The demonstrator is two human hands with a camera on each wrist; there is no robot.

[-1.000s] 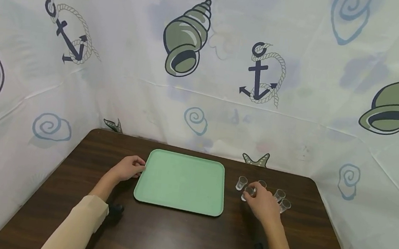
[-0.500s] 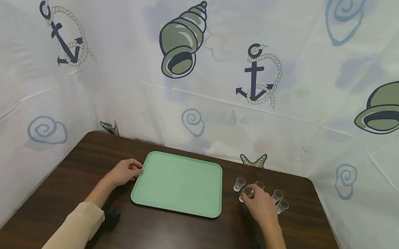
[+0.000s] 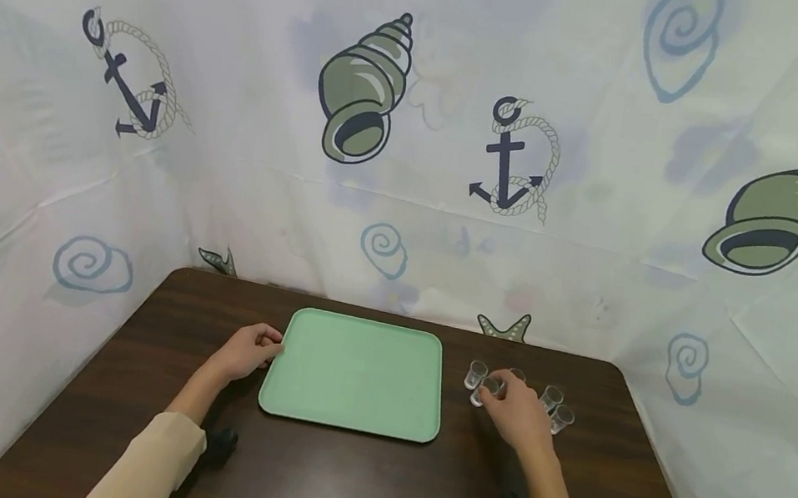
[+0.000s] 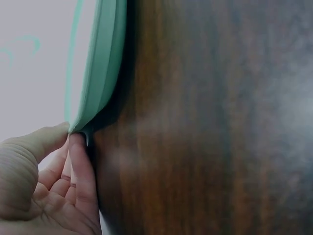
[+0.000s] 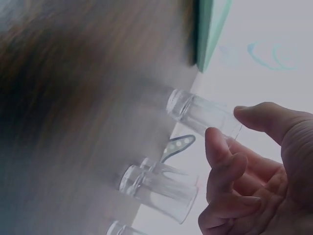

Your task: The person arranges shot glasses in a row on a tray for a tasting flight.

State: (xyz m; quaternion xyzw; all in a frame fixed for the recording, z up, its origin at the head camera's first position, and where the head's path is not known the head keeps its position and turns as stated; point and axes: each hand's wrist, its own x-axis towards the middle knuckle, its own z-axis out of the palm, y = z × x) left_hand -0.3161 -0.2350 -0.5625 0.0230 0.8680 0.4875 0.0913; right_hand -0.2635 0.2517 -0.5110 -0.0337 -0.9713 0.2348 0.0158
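My left hand (image 3: 245, 353) is at the left edge of a light green rectangular tray (image 3: 356, 374), which lies on the table. In the left wrist view, thumb and fingers pinch the tray's rim (image 4: 105, 63). To the right of the tray, my right hand (image 3: 520, 412) pinches a small clear shot glass (image 5: 203, 115) near its rim, between thumb and index finger. The glass is upright, its base close to the tabletop. Beside it stands another shot glass (image 3: 476, 374), with one more (image 3: 517, 375) partly hidden behind the hand. Two others, a shot glass (image 3: 551, 399) and its neighbour (image 3: 561, 419), stand further right.
A dark brown wooden table (image 3: 338, 485) carries everything. A white cloth (image 3: 253, 205) printed with shells, anchors and starfish hangs behind and along both sides of it. Black wrist bands (image 3: 219, 446) sit on the forearms, below cream sleeves (image 3: 147, 464).
The head view has shifted slightly. My right hand, with the shot glass, has moved a little left toward the neighbouring glass. My left hand stays on the tray's edge.
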